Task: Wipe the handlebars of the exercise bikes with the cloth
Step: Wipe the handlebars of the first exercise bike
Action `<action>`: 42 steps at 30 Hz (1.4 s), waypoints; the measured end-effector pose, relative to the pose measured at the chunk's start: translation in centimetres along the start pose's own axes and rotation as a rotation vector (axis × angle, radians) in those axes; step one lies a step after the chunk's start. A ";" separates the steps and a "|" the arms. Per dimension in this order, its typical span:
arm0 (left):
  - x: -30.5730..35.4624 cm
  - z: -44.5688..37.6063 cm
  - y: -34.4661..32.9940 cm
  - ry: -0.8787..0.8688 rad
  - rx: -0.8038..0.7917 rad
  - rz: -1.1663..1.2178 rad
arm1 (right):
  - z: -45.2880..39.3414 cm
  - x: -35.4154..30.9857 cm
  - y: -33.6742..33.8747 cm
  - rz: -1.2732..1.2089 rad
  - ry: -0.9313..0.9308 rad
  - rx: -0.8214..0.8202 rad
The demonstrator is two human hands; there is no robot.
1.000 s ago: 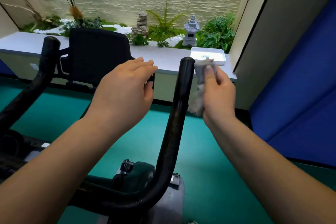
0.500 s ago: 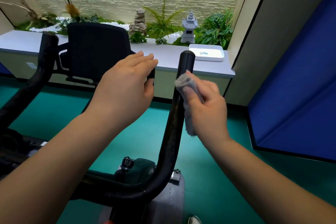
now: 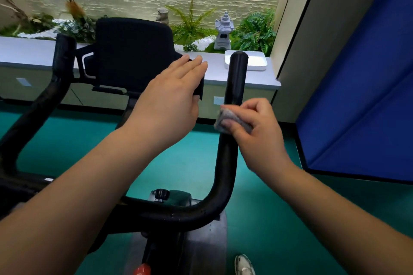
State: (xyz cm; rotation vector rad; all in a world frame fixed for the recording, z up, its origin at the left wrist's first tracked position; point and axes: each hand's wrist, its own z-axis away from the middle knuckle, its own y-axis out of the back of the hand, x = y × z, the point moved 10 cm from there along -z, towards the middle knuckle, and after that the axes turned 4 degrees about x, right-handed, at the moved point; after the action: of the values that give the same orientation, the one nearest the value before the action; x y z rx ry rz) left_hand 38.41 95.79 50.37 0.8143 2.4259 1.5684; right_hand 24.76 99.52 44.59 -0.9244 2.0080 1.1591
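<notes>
An exercise bike stands in front of me with two black upright handlebars. The right handlebar [image 3: 234, 78] rises at centre right; the left handlebar [image 3: 60, 69] rises at far left. My right hand [image 3: 257, 127] grips a grey cloth [image 3: 228, 118] wrapped around the right handlebar about a third of the way down from its tip. My left hand [image 3: 169, 100] rests with straight fingers on the right corner of the bike's black console [image 3: 134, 53], thumb under its edge.
Behind the bike runs a grey ledge [image 3: 29, 51] with plants, a stone lantern [image 3: 223, 31] and a white tray [image 3: 257, 61]. A blue padded panel [image 3: 362, 96] stands at the right. The floor is green; a shoe [image 3: 244, 264] shows at the bottom.
My right hand slid the cloth down the right handlebar from its tip to below the top section. My left hand stayed on the console.
</notes>
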 end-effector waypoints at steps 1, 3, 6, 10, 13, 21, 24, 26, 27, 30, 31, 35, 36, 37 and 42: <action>0.0 0.1 0.0 0.000 -0.004 0.008 | -1.0 0.2 -0.1 0.014 -0.039 -0.005; 0.0 0.4 -0.1 -0.008 -0.015 0.024 | -0.8 -0.2 -0.4 0.036 -0.034 -0.041; -0.1 1.3 0.0 -0.005 -0.031 0.060 | 3.4 -1.6 -0.4 0.033 0.084 -0.097; -0.4 2.7 1.0 0.036 -0.016 0.071 | 3.9 -2.2 -0.7 0.123 0.213 -0.180; -1.1 3.9 2.0 0.077 -0.026 0.026 | 0.2 -1.3 -0.7 0.172 0.189 -0.133; -4.5 9.3 2.6 0.224 -0.144 -0.059 | 6.3 -2.3 -0.6 -0.022 0.226 -0.204; -5.2 10.8 2.2 0.247 -0.206 -0.059 | 3.3 -1.9 -0.6 -0.001 0.177 -0.187; -5.7 11.4 2.5 0.234 -0.208 -0.049 | 1.5 -1.5 -0.7 0.030 0.124 -0.164; -6.1 11.7 2.7 0.226 -0.200 -0.040 | 1.5 -1.4 -0.8 0.044 0.113 -0.155; -7.6 12.6 3.4 0.206 -0.168 -0.041 | 4.7 -1.8 -0.7 0.033 0.126 -0.146; -8.0 12.7 3.4 0.196 -0.166 -0.054 | 6.1 -2.2 -0.6 0.017 0.130 -0.147; -8.2 12.7 2.6 0.125 -0.211 -0.082 | 6.3 -2.7 -0.5 0.078 0.131 -0.164; -8.1 12.5 2.5 0.101 -0.219 -0.089 | 5.2 -2.4 -0.4 0.111 0.109 -0.143; -8.1 12.4 2.3 0.087 -0.221 -0.093 | 4.2 -2.1 -0.4 0.145 0.087 -0.120; -8.4 11.9 1.7 0.017 -0.200 -0.132 | 6.5 -3.1 -0.6 0.159 0.044 -0.075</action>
State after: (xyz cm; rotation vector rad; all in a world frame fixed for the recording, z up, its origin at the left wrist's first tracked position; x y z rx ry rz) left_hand 50.83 101.62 45.09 0.5952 2.2361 1.7360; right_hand 28.04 105.94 44.09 -0.8463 2.1174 1.3188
